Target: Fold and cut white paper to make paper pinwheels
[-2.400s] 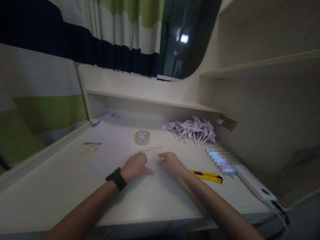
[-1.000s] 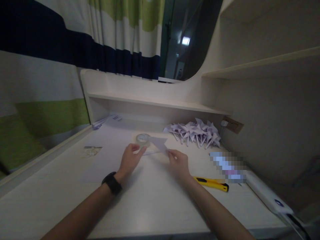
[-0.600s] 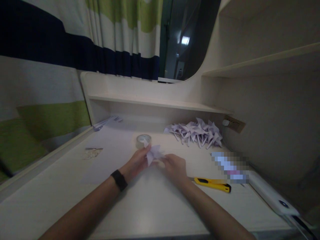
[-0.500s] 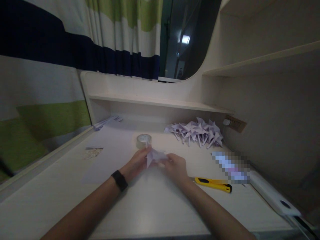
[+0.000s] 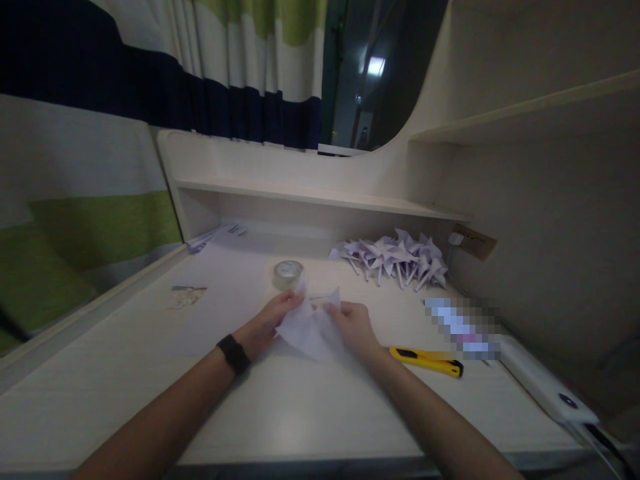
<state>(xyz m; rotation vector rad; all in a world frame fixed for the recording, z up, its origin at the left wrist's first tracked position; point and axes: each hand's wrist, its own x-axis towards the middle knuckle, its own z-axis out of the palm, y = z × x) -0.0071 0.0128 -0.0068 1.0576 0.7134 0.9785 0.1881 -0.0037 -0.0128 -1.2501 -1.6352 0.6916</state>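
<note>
I see a pale lilac sheet of paper (image 5: 311,325), partly folded, its lower part spread into a broad flap that dips toward the counter (image 5: 300,400). Two pointed tips stick up at the top. It's held up, tilted, creases soft in dim light.

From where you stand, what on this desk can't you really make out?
- Pixelated item, head view: blurred out, unreadable.
- Paper held by the left hand and right hand: the fingers cover its top edges, and its folds are lost in dim light.
- Pile of folded paper shapes: too small and overlapping to count.
- White power strip: its cable runs out of the frame's edge.
- Small packet: too dim to identify.
</note>
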